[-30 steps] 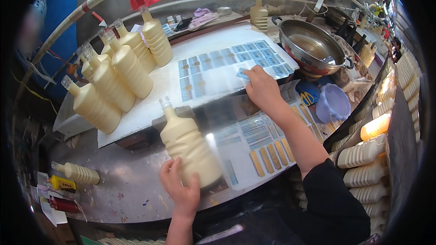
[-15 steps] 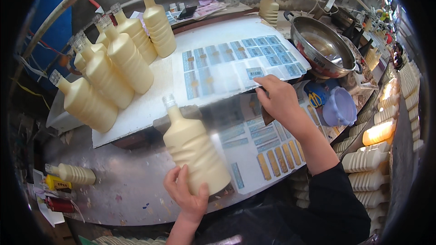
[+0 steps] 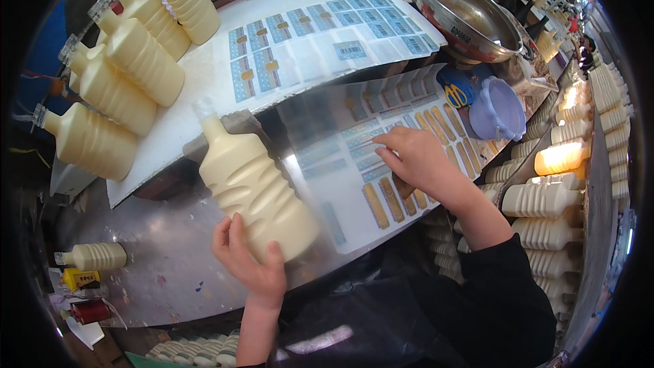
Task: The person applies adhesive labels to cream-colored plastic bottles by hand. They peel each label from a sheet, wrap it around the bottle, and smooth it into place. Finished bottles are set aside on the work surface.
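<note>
My left hand is wrapped round the lower side of a cream ribbed plastic bottle, which lies tilted with its clear neck pointing away, by a dark block. Over a lower sheet of blue and gold decal strips hovers my right hand, thumb and forefinger drawn close together. A brown flat piece, perhaps a scraper, shows under its palm, partly hidden by the fingers. Whether the fingertips pinch a strip is too small to tell.
A raised white board carries blue decals and several cream bottles. On the right stand a metal pan, a lilac bucket and yellow-handled scissors. Stacked bottles fill the right side. A small bottle lies left.
My right hand has moved from the barcode decals on the raised board down to the lower sheet of strips. The left hand still holds the bottle. The whole view has shifted.
</note>
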The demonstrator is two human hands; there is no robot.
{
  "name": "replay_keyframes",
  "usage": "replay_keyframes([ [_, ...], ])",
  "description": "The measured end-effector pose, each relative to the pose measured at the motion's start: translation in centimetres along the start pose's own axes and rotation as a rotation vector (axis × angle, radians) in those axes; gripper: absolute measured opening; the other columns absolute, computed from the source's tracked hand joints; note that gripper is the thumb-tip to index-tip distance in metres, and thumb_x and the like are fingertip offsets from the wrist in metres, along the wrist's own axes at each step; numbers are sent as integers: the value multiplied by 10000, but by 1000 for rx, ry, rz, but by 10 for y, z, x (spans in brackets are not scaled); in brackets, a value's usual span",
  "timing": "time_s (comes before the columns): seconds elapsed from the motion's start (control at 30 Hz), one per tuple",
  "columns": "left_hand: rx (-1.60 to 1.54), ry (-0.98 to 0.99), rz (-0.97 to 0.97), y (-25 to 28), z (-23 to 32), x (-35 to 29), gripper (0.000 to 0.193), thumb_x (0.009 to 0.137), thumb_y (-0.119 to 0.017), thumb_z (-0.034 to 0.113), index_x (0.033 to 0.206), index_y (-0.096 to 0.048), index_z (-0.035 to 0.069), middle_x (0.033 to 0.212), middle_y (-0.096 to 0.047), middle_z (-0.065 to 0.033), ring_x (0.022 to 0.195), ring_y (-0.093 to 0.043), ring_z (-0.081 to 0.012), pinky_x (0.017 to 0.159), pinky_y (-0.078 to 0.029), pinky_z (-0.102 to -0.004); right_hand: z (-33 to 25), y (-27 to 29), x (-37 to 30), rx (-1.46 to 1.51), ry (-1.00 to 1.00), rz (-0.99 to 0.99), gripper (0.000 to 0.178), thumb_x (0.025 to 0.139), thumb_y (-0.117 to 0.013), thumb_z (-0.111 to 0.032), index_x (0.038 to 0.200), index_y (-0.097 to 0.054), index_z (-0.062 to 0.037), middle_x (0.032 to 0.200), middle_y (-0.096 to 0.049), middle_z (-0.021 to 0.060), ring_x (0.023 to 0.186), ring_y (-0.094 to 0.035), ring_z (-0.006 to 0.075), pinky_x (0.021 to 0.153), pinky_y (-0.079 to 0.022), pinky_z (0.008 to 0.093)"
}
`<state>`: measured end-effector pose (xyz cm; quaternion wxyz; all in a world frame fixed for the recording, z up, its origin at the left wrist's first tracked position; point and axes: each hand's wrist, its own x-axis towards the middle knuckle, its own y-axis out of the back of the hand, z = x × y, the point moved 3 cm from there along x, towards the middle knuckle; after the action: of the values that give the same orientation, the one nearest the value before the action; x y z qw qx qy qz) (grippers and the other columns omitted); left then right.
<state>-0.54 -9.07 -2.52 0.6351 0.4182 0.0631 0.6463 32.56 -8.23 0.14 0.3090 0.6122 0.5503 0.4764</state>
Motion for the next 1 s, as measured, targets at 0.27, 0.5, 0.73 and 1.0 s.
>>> replay_keyframes([
  [0.27,130,-21,60,5,14,-3,584,899,-674,233,1386,-517,-49,1383,-444,-239,1270,-461,-410,1078,-391,-495,-43,-44,-40,90,23,-314,236,943,-638,-208,1107,-717,-58,935,-685,139,838,-688,359,728,-557,453],
  [0.5,123,-288,106,-1,42,-24,346,858,-717,130,1187,-618,89,1221,-524,-142,1111,-516,-334,947,-432,-440,-75,-60,-65,152,195,-357,261,892,-623,-157,1134,-634,-58,932,-623,113,696,-679,319,571,-546,431],
  [0.73,11,-326,108,-9,56,-29,313,767,-741,10,1056,-695,121,1017,-583,-75,917,-565,-277,809,-451,-390,-80,-80,-112,35,252,-300,256,877,-648,-167,1090,-610,-31,953,-626,107,645,-667,250,534,-537,394],
  [1.0,-106,-394,40,-17,73,-18,270,718,-731,-53,954,-733,78,882,-619,-70,772,-596,-277,695,-476,-368,-75,-77,-126,112,266,-188,463,916,-640,-214,1295,-540,34,654,-619,113,558,-651,302,499,-529,423],
])
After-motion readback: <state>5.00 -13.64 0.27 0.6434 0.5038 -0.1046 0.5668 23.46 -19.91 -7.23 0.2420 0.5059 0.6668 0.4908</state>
